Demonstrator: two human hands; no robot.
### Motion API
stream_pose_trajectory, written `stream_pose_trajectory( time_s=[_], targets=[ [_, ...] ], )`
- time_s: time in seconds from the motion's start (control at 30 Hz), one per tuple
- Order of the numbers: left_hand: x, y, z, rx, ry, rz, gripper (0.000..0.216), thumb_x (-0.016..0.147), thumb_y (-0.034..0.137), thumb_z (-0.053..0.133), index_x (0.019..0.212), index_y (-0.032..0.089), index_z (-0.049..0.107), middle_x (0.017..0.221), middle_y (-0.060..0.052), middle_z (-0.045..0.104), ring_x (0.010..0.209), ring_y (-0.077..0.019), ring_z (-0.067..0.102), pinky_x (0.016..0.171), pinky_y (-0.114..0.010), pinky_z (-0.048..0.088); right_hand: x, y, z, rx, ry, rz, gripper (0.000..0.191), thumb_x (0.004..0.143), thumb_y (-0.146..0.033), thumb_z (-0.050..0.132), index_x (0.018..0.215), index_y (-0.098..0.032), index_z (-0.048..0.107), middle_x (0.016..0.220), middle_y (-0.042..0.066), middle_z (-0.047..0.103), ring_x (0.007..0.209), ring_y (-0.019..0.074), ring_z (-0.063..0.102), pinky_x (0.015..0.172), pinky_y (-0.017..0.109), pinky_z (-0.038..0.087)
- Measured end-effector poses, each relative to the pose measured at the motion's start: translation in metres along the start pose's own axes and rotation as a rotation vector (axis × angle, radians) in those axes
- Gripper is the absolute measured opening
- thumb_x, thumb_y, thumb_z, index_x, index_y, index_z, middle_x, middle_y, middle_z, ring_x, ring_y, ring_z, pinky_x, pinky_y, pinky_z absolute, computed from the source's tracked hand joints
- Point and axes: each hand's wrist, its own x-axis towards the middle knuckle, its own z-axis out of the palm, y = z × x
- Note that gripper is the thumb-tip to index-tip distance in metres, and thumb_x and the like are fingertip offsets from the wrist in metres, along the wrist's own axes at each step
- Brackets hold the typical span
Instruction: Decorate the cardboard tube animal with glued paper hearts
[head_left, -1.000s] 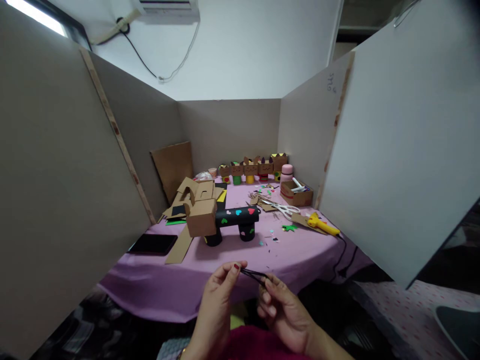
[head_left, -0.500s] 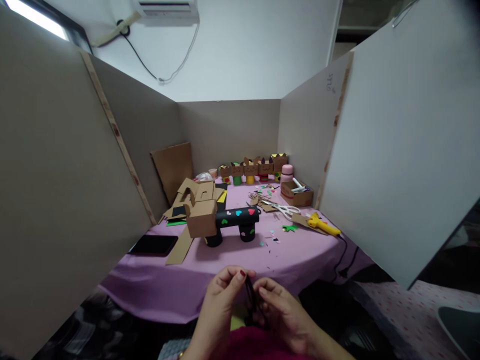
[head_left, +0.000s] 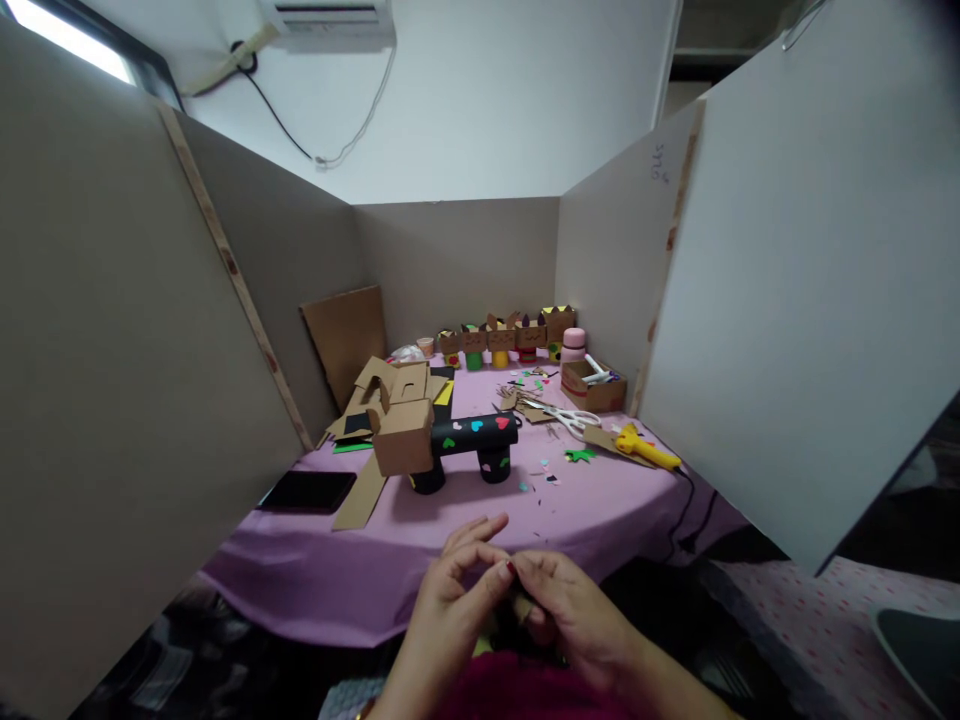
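Note:
My left hand (head_left: 463, 595) and my right hand (head_left: 566, 610) meet close to my lap, just before the table's front edge. Thumb and forefinger are pinched on each hand, and their tips touch. Between them is a thin black strip, now mostly hidden by the fingers and the shade below. Other fingers of the left hand stretch forward. Beyond the hands stands a cardboard animal figure with a box head (head_left: 403, 438), a black tube body (head_left: 474, 433) dotted with coloured hearts, and short black legs (head_left: 495, 463).
A phone (head_left: 307, 491) and cardboard pieces (head_left: 361, 492) lie left. To the right are white scissors (head_left: 574, 420), a yellow glue gun (head_left: 649, 450) with a cord, and a small cardboard box (head_left: 592, 388) of tools. Several cardboard figures (head_left: 501, 338) line the back. Partitions enclose the table.
My hands have come together, fingertips now touching. The black strip that hung visibly between them is now mostly covered. The left hand's outer fingers have straightened. Things on the table stay put.

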Motion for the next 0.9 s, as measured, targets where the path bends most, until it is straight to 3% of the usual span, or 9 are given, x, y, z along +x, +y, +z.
stream_pose_trajectory(
  time_s=[0.23,0.43,0.67,0.8,0.9],
  targets=[
    [-0.002,-0.003,0.003,-0.143,0.075,-0.039,0.014,0.073,0.032,0.063,0.064,0.021,0.065,0.119,-0.009,0.063,0.121,-0.0264,0.045,0.105,-0.042,0.025,-0.002,-0.001,-0.008,-0.022,0.049,0.019,0.034,0.072,-0.045,0.069,0.064,-0.015,0.057,0.041,-0.011,0.033,0.038,0.0044,0.017,0.039,0.021,0.008],
    [-0.006,-0.002,0.005,-0.324,0.2,-0.138,0.016,0.068,0.035,0.069,0.066,0.02,0.065,0.115,-0.008,0.065,0.118,-0.0263,0.048,0.102,-0.038,0.03,-0.003,0.002,-0.007,0.023,0.165,0.002,0.032,0.068,-0.041,0.073,0.064,-0.013,0.058,0.041,-0.009,0.043,0.036,0.0026,0.021,0.038,0.019,0.009],
    [-0.003,-0.02,0.01,-0.497,0.273,-0.249,0.025,0.062,0.041,0.074,0.071,0.018,0.067,0.097,-0.007,0.071,0.102,-0.0224,0.057,0.095,-0.032,0.034,0.0,0.007,-0.012,-0.028,0.275,-0.055,0.032,0.065,-0.041,0.074,0.063,-0.014,0.058,0.043,-0.007,0.047,0.036,0.0022,0.024,0.038,0.019,0.011],
    [-0.001,-0.03,0.008,-0.478,0.244,-0.236,0.025,0.064,0.041,0.073,0.072,0.018,0.068,0.088,-0.006,0.072,0.087,-0.019,0.061,0.083,-0.028,0.042,0.001,0.004,-0.018,-0.097,0.301,-0.108,0.031,0.066,-0.04,0.074,0.061,-0.014,0.057,0.044,-0.007,0.047,0.038,0.0038,0.028,0.039,0.019,0.015],
    [0.0,-0.033,0.002,-0.336,0.283,-0.235,0.029,0.067,0.043,0.07,0.079,0.016,0.07,0.088,-0.008,0.072,0.079,-0.0196,0.062,0.074,-0.028,0.046,0.0,-0.001,-0.02,-0.312,0.324,-0.194,0.028,0.072,-0.038,0.069,0.061,-0.015,0.057,0.047,-0.006,0.048,0.044,0.0066,0.035,0.045,0.02,0.024]
  ],
)
